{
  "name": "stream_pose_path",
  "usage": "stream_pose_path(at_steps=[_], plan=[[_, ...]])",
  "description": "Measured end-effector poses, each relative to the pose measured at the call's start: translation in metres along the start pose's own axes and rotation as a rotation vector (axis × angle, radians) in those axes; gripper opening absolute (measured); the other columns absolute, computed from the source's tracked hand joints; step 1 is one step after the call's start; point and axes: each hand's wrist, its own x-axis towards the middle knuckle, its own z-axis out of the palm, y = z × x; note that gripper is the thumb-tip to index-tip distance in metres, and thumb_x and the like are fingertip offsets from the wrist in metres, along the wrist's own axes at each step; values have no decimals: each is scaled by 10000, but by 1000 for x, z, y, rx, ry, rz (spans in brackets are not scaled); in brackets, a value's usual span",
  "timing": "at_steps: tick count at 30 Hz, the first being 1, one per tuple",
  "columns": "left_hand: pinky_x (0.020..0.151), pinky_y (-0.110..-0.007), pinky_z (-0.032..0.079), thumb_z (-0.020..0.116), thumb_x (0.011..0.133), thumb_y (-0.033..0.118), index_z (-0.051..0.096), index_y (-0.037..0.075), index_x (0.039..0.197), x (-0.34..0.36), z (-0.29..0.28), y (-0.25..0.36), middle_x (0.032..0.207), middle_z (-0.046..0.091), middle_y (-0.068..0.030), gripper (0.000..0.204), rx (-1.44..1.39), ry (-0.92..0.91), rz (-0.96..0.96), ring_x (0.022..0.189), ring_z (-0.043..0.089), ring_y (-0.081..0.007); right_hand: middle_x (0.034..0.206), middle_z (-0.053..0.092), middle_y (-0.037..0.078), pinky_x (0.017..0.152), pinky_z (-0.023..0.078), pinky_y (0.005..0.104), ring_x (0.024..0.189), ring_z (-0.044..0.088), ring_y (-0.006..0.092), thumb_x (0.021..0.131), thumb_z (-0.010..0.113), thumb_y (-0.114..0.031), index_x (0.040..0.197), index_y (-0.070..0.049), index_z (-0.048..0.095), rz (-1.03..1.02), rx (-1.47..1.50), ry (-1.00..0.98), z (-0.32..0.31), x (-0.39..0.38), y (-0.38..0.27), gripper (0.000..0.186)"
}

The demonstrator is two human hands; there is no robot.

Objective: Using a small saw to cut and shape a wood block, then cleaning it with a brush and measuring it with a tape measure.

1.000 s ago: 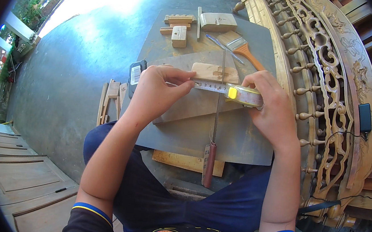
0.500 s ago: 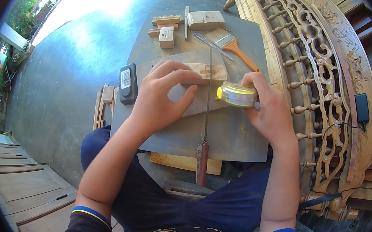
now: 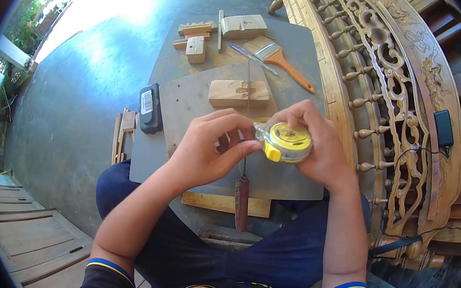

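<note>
My right hand is wrapped round a yellow tape measure with a clear case, held above the near part of the board. My left hand has come up to the case's left edge, thumb and forefinger closed about it; whether they grip the tape's end I cannot see. Beyond the hands, a pale wooden block lies on a flat board. A long thin tool with a reddish-brown handle crosses over the block, its handle jutting past the near edge; the hands partly hide its middle.
On the grey work surface lie a wide brush, a pen, and several small wood pieces. A larger block sits at the back. A black case stands left. Carved wooden railing borders the right.
The tape measure has turned, its round face now upward, and moved slightly nearer me. My left hand has moved down and right to meet it. The whole view has shifted a little.
</note>
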Motion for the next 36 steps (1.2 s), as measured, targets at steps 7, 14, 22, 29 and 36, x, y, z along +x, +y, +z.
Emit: stream_pose_path(at_steps=[7,14,22,29,36], plan=[[632,-218,481,832,885,122,704,4,1013,-3,1,-6,883,699,-8,217,-48,16,-178,723,627,-48,1110,696,141,951,541,433,1084,689,366,772,898,-213,1217,-70,570,-128,-146,-83,3,-2,-18,571],[612,-209,475,832,900,149,719,21,975,1,5,-6,853,717,2,187,52,68,-156,721,628,-30,1120,696,150,943,535,407,1053,682,344,738,918,-361,1189,-23,661,-34,-195,-88,-2,-4,-11,619],[602,-242,515,813,910,156,730,9,979,2,1,-16,827,731,-37,183,-39,141,-206,693,689,-84,1090,690,152,940,523,388,1028,679,320,697,821,-192,1171,-22,662,-7,-186,-86,-19,-4,-5,528],[662,-219,512,747,988,164,719,-18,1081,3,2,-16,877,716,-14,207,-129,52,-339,740,660,-72,1122,702,213,940,534,403,1055,687,361,728,817,-237,1168,7,657,156,-286,-136,-24,-6,-3,528],[630,-257,561,735,953,127,748,-35,1047,5,5,-17,870,761,-84,188,-68,100,-274,720,721,-111,1004,724,264,856,562,422,936,718,392,801,823,-411,1104,64,681,182,-243,-112,-23,-4,-7,581]])
